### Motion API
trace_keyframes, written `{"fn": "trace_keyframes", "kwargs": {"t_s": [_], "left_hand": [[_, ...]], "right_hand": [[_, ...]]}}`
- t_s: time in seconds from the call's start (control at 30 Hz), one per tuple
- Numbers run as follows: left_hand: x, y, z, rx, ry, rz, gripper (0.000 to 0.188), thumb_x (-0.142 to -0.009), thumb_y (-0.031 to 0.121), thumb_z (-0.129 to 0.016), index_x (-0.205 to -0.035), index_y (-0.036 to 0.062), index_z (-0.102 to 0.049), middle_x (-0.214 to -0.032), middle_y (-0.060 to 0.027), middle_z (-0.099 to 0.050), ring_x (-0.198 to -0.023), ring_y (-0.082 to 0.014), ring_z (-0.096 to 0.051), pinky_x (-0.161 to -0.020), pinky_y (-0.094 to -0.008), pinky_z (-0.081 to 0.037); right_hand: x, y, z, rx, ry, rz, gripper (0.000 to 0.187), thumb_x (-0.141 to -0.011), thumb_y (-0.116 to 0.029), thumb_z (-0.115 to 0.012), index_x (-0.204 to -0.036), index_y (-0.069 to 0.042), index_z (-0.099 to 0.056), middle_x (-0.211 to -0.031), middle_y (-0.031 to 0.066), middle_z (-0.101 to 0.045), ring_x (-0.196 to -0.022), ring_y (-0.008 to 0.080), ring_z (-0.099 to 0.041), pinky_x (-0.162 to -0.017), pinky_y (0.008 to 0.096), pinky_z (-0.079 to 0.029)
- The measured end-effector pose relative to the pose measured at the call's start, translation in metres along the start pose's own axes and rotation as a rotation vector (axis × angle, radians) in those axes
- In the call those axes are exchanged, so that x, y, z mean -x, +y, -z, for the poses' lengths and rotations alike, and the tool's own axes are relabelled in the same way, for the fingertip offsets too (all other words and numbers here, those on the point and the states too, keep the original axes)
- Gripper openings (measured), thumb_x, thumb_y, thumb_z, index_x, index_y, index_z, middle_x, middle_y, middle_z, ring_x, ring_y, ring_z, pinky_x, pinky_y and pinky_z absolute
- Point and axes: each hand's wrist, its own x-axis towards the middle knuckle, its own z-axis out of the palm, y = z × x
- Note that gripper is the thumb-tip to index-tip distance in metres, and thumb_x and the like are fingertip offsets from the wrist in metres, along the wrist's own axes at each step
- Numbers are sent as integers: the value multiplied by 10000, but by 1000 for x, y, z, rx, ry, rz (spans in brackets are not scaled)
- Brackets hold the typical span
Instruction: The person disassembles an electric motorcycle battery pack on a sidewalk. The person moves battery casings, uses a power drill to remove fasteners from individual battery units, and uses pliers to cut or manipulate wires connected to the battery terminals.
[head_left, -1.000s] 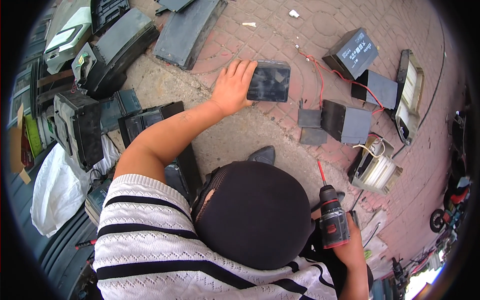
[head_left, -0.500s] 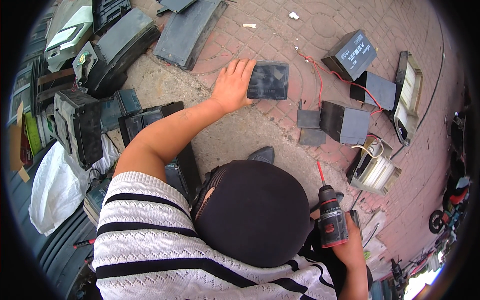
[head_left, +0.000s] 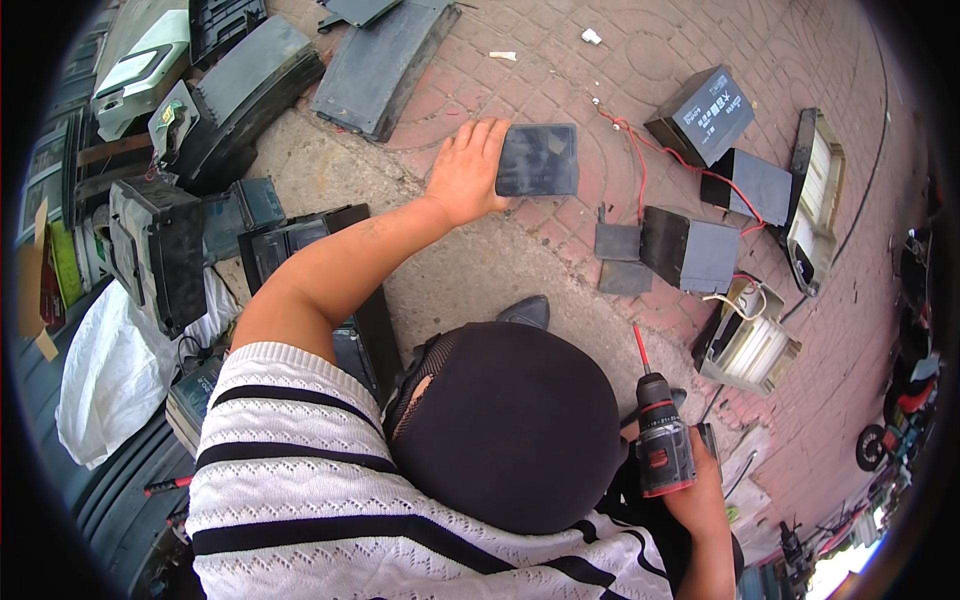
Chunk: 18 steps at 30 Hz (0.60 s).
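left hand (head_left: pixel 468 172) clasped on a dark box (head_left: pixel 537 160), right hand (head_left: pixel 703 485) apparently wrapped round a black-and-red drill (head_left: pixel 663 440), fingers partly hidden

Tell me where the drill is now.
In the head view, the drill is at lower right in the right hand, just right of the black cap, its red bit pointing up the picture.

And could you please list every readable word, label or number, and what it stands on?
Dark box, upper right: white printed characters on its face, which I will not copy out.
Drill in the right hand: small markings on its collar, too small to read.
Dark block held by the left hand: faint marks, too blurred to read.
Teal case at left: marks too small to read.
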Motion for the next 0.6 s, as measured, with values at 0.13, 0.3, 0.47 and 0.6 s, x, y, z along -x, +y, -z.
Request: {"fn": "trace_keyframes", "kwargs": {"t_s": [0.13,0.3,0.47,0.6], "left_hand": [[-1,0,0,15,-23,26,1031,-596,299,-862,-1436,54,-315,-1378,-134,-420,-1300,-331,-399,-1010,-485,-399],[6,2,0,33,11,8,1037,-591,302,-869,-1437,58,-320,-1386,-130,-419,-1306,-334,-391,-1010,-485,-389],[16,4,-4,78,106,-22,1061,-545,261,-900,-1427,60,-344,-1384,-156,-431,-1281,-364,-416,-1046,-479,-374],[18,4,-6,117,155,-55,1060,-551,252,-888,-1440,68,-342,-1390,-151,-426,-1306,-366,-394,-1067,-482,-351]], "right_hand": [[0,-1,-1,9,5,9,534,-738,-119,-746,-1221,-11,-546,-1035,236,-661,-964,412,-655,-827,412,-514],[0,-3,-2,2,12,11,507,-753,-104,-730,-1215,0,-551,-1024,236,-664,-966,405,-658,-832,404,-512],[-2,-2,-2,-38,0,6,519,-758,-92,-725,-1234,17,-547,-1042,239,-665,-988,385,-666,-849,392,-513],[0,-2,-3,-24,9,-9,516,-759,-94,-724,-1230,20,-548,-1054,241,-664,-997,388,-664,-855,390,-513]]}}
